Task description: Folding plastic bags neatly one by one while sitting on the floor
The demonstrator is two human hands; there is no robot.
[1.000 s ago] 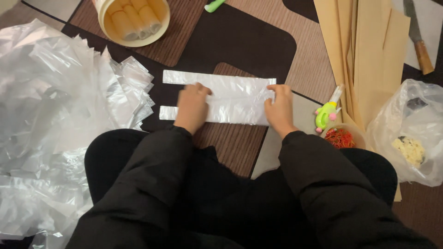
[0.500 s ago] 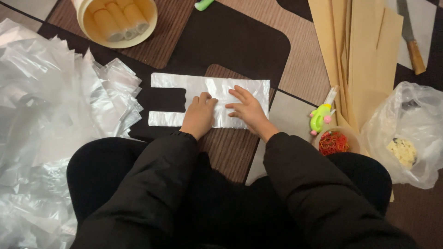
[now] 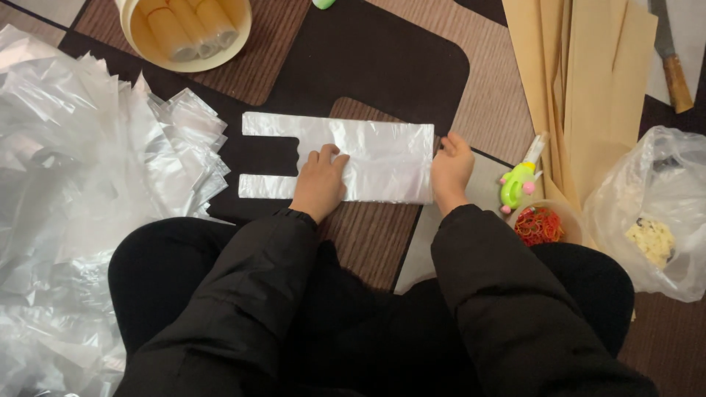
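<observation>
Far left on the floor you've got a big heap of clear plastic bags (image 3: 81,184), loose and crumpled, spilling toward your left knee. Top left, a cream round tub (image 3: 140,55) w/ several tan rolls (image 3: 187,26) lying inside, side by side.

Centre: one flat clear handled bag (image 3: 382,158) lies on the patterned rug (image 3: 382,59), handles pointing left, closed end to the right. Your left hand (image 3: 320,182) sits palm down on the bag's lower middle, fingers loosely curled, pressing it flat, not gripping anything. Your right hand (image 3: 450,170) is at the bag's right edge, fingers bent against that edge; can't tell if it's pinching the plastic or only touching it.

Just right of that hand, a small green-yellow toy-shaped gadget (image 3: 518,182) w/ pink bits lies on the rug. Below it, near your right knee, a small round bowl (image 3: 570,220) full of red & orange rubber bands (image 3: 538,225).

Upper right: a stack of long tan paper sheets (image 3: 588,88), fanned a bit. Beside them at top right, a knife w/ wooden handle (image 3: 675,77), blade partly out of frame.

Far right: a clear plastic sack (image 3: 640,191), open-topped, holding a pale yellowish lump (image 3: 651,239); what it is, can't tell
</observation>
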